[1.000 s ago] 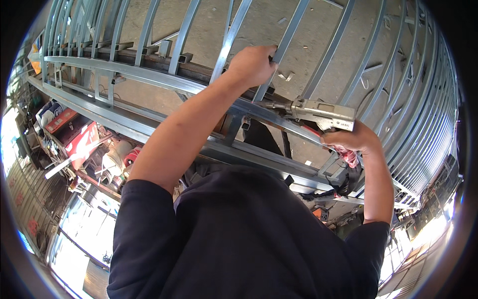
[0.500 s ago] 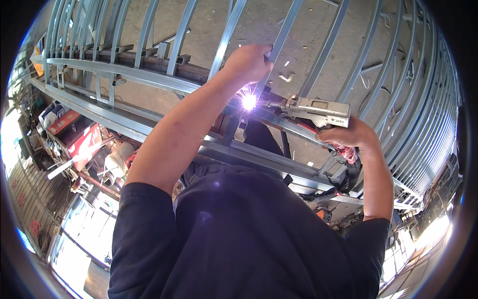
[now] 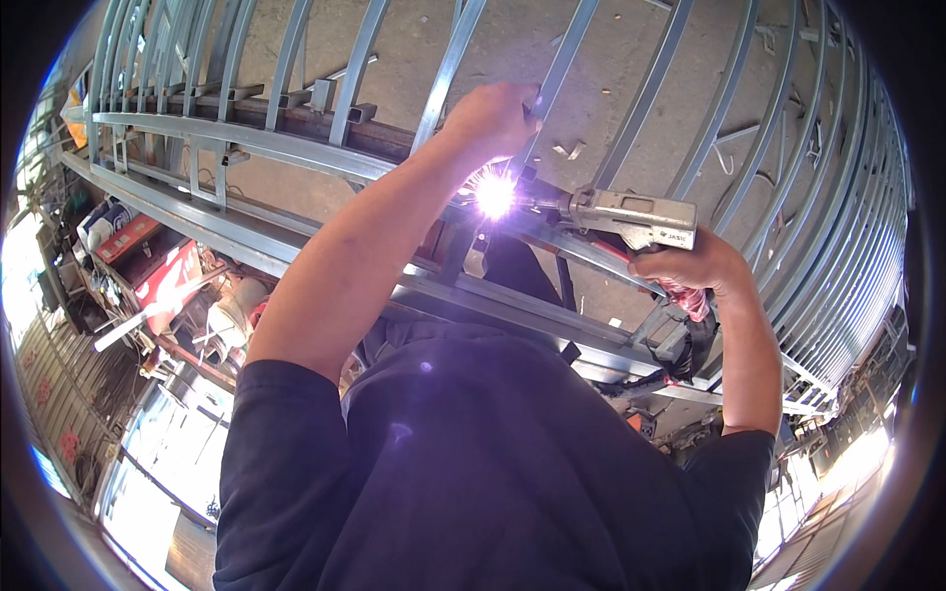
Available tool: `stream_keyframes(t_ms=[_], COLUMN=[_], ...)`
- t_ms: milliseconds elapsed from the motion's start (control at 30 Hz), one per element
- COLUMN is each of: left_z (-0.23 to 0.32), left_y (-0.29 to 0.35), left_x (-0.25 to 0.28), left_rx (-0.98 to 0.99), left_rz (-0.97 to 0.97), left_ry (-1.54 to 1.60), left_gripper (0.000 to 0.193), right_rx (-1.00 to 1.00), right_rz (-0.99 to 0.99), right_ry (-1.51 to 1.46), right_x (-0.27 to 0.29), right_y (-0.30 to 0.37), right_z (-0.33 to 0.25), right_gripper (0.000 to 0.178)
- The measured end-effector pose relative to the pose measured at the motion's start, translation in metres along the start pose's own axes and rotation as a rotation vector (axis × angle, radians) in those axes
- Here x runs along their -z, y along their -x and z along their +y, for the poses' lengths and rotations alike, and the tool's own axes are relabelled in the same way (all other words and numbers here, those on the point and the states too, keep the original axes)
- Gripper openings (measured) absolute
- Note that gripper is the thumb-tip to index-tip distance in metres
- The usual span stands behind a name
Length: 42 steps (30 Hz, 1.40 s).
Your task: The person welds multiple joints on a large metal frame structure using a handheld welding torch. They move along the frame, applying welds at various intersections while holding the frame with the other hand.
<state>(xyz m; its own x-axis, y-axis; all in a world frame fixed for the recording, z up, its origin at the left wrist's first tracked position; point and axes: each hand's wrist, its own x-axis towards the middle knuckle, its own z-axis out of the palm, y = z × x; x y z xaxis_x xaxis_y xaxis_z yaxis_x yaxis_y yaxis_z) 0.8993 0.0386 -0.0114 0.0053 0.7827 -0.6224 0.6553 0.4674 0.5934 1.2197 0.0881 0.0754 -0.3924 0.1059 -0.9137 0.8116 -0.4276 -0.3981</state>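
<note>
Welding gun (image 3: 631, 219), one, silver-grey, pointing left over the metal frame; its handle wrapped in reddish material. Right hand (image 3: 690, 268): grip clamped around that handle. Left hand (image 3: 496, 116): at the edge of one slanting steel bar (image 3: 565, 57), fingertips partly hidden; whether its grip is closed on the bar cannot be told. Bright arc (image 3: 495, 197), white-violet, at the gun's nozzle, just below the left hand; its glare covers the spot beneath. Left forearm (image 3: 345, 246), bare, laid across the view, hiding a stretch of the frame's upper rail (image 3: 246, 144). Lower rail (image 3: 192, 230), running nearer the body, likewise grey metal. Upright bars (image 3: 724, 94), many, set side by side to either hand, crowding together toward the right rim. Short tube stub (image 3: 323, 96), left of the left hand, near a dark beam (image 3: 389, 140). Offcuts (image 3: 574, 152), small and pale, lying on the concrete floor (image 3: 414, 64) beyond the bars. Red box (image 3: 128, 239), open, at left, well apart from the hands; white rod (image 3: 120, 340) below it. Black cable (image 3: 680, 366), below the right hand.
</note>
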Motion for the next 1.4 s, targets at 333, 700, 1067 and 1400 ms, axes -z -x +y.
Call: stream_keyframes(t_ms=[333,700,1067,1400], left_z=[0.001,0.003,-0.008,-0.107], left_y=[-0.001,-0.002,0.019,0.195], left_x=[0.002,0.004,0.014,-0.047], left_rx=[0.016,0.022,-0.079,0.017], left_rz=[-0.015,-0.034,0.285,0.597], left_ry=[-0.005,0.011,0.01,-0.132], left_gripper=[0.055,0.057,0.048,0.053], right_rx=[-0.001,0.005,0.096,0.445], right_rz=[-0.011,-0.013,0.011,0.096], right_ry=[-0.06,-0.038,-0.13,-0.056], right_x=[0.001,0.003,0.016,-0.096], right_y=[0.002,0.005,0.036,0.079], right_z=[0.005,0.006,0.032,0.02], right_gripper=[0.06,0.065,0.05,0.082])
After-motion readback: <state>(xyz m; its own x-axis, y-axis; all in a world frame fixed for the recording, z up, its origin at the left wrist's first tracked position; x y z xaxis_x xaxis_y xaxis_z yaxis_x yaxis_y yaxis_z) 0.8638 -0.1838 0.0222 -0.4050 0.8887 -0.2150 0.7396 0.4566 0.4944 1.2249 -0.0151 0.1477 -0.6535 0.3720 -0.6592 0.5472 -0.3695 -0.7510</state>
